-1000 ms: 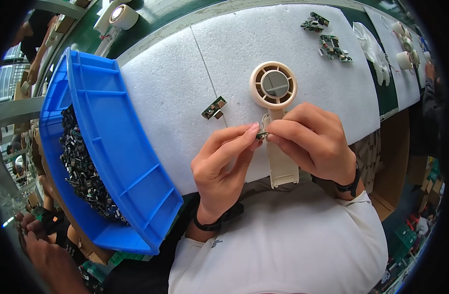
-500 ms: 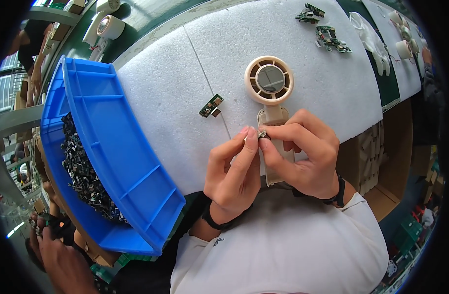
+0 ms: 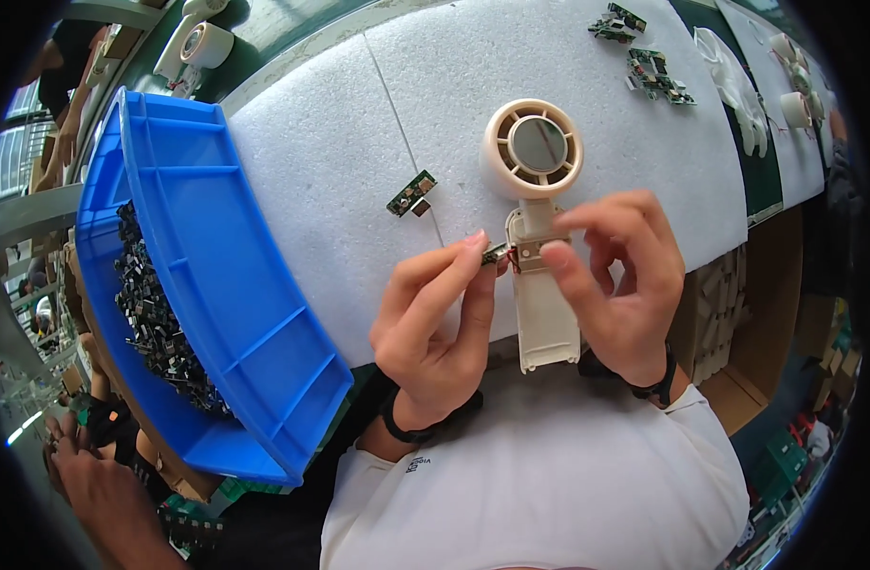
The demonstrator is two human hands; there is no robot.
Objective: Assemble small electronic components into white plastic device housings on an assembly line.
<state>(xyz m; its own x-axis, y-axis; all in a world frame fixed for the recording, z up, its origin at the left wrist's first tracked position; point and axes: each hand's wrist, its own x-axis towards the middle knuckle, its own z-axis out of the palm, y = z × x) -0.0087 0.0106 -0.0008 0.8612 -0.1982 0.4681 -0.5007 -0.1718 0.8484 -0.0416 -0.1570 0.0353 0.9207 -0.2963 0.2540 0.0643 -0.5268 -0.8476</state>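
Note:
A cream handheld fan (image 3: 493,157) lies on the white foam sheet with its round head pointing away from me. Its handle (image 3: 547,323) is opened up, showing the inside of the shell. Beside the handle, my left hand (image 3: 430,328) pinches a small green circuit board (image 3: 493,256) between thumb and fingertips. Thin reddish wires seem to run from this board toward the handle. My right hand (image 3: 639,294) hovers over the handle's right side, thumb and fingers apart, holding nothing. Another small circuit board (image 3: 412,195) rests on the foam, left of the fan.
A blue plastic bin (image 3: 231,228) at left holds many small black parts (image 3: 160,318). More circuit boards (image 3: 655,76) and white gloves (image 3: 729,85) lie far right. A cardboard box (image 3: 767,313) stands at right. Another person's hand (image 3: 103,484) shows lower left.
My right hand has let go of the small board and moved right, its fingers spreading. My left hand keeps the board, slightly further left. More of the fan's handle shows.

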